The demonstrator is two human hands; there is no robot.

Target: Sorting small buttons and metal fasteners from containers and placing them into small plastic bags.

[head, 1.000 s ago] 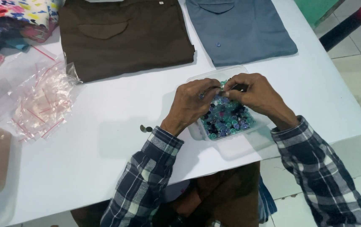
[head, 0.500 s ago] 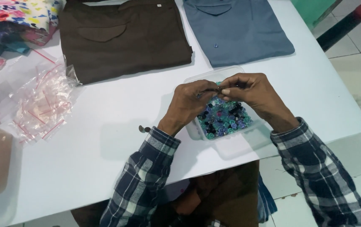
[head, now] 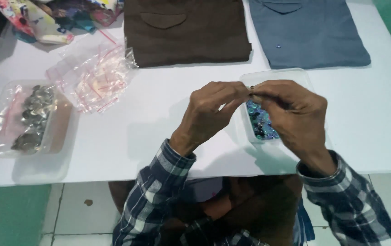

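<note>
Both hands are meeting just above centre of the frame, over a shallow clear plastic tray (head: 295, 75) of small glittering blue and dark beads (head: 260, 123) that is sitting on the white table (head: 159, 118). The left hand (head: 213, 107) is curling its fingers inward, thumb and forefinger pinching narrowly; the right hand (head: 295, 111) is doing the same from the other side. Between the two sets of fingertips a tiny dark piece (head: 251, 87) is showing, too small to identify, and it appears to be gripped by both hands at once.

Work this fine looks best done as it is being done here: low over the tray, so a dropped piece would land among the beads rather than roll across the smooth tabletop, with pressure light and fingertips close together.

At the top centre a folded dark brown cloth shirt with a flap pocket (head: 186, 32) is lying flat, matte and soft-looking. Just to its right a folded slate-blue shirt with a small button (head: 309, 34) is lying beside it. Left of centre, crinkled clear zip bags with red seal strips (head: 93, 77) are catching the light. At the far left another clear plastic tray (head: 45, 157) is holding a bag of dull silvery round metal pieces (head: 31, 118). Bright floral fabric (head: 45, 18) is bunching in the upper left corner. Checked dark-blue flannel sleeves (head: 159, 191) are covering both forearms.
</note>
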